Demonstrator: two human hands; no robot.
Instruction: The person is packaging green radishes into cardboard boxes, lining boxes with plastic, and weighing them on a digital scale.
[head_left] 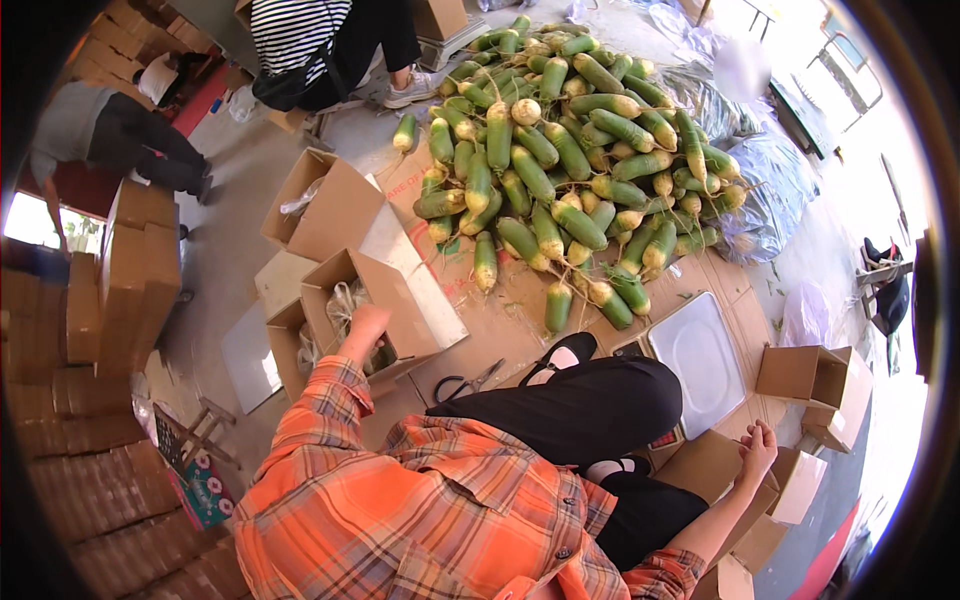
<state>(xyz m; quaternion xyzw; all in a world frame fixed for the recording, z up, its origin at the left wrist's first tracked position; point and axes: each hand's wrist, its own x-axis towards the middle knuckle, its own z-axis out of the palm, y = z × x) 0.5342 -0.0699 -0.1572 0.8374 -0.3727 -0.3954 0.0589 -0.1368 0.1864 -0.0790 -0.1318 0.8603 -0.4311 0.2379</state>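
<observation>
- The left hand (pixel 371 323) is hovering inside an open brown cardboard box (pixel 402 315), a crumpled clear plastic bag (pixel 341 302) lying just leftward; I can't tell its grip.
- The right hand (pixel 758 449) is hanging half-curled, seemingly empty.
- Long green-and-white radishes (pixel 570 152) are lying ahead, nearer the left.

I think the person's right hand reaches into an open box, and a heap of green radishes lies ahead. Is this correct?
Not quite: the head view shows the left hand reaching into an open box. A heap of green radishes does lie ahead.
</observation>
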